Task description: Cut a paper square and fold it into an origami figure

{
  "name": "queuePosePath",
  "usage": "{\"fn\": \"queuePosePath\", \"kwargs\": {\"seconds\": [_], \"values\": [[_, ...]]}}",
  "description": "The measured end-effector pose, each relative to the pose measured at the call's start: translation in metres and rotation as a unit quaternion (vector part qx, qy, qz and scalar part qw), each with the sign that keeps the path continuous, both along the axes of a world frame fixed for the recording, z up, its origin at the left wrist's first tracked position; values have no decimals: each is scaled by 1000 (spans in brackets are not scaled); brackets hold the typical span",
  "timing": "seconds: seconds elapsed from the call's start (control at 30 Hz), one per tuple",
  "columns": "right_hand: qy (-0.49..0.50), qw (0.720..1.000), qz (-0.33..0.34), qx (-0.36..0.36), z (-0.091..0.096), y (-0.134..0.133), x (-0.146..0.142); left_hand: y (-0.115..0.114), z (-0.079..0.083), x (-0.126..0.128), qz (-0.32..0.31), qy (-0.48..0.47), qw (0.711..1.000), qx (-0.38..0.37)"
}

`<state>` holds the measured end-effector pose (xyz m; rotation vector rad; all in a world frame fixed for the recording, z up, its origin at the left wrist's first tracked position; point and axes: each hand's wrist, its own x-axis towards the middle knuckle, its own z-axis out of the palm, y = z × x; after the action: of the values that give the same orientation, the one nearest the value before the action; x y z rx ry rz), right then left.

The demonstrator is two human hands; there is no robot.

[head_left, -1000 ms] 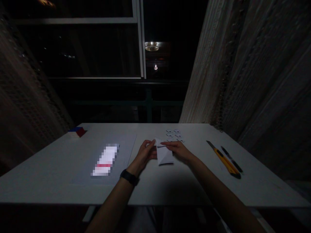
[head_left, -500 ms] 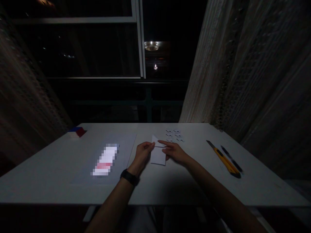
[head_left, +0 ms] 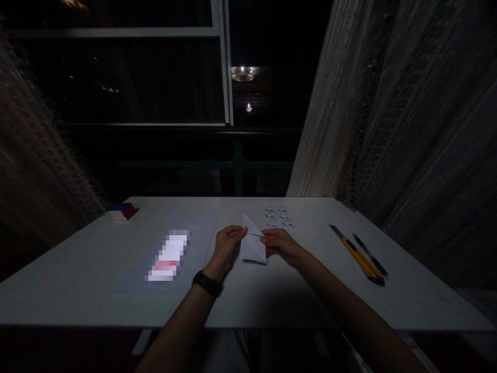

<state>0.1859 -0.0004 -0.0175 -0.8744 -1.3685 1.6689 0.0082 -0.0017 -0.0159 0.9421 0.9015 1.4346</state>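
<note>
A small white sheet of folded paper is held between my two hands over the middle of the table. My left hand pinches its left edge, thumb on top. On the other side, my right hand grips the right edge with its fingers closed. A crease line crosses the paper between the hands, and its upper part rises to a point. The fingers underneath the paper are hidden. A dark band circles my left wrist.
A phone with a bright, blurred screen lies on a large paper sheet at left. Behind it sits a coloured cube. Several small folded papers lie beyond my right hand. A yellow utility knife and a pen rest at right.
The paper's upper part now shows a fuller pointed shape, and its lower part has tilted. My right fingers have drawn back from its top part and closed on the right edge.
</note>
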Motion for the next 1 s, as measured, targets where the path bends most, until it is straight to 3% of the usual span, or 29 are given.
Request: {"fn": "queuePosePath", "kwargs": {"seconds": [0.13, 0.3, 0.57, 0.83, 1.0], "values": [[-3, 1000, 14, -7, 3, -2, 0, -2, 2, 1, -1, 8, 1000, 8], [10, 999, -18, 33, 3, -3, -6, -5, 4, 3, 5, 109, 994, 15], [42, 995, -35, 79, 10, -3, 0, -3, -3, 6, -66, 238, 964, 95], [-105, 985, -19, 132, 10, 4, 11, -9, -4, 4, -75, 415, 879, 222], [-189, 966, -34, 171, 5, 6, 11, -16, 4, 6, -78, 417, 874, 236]]}}
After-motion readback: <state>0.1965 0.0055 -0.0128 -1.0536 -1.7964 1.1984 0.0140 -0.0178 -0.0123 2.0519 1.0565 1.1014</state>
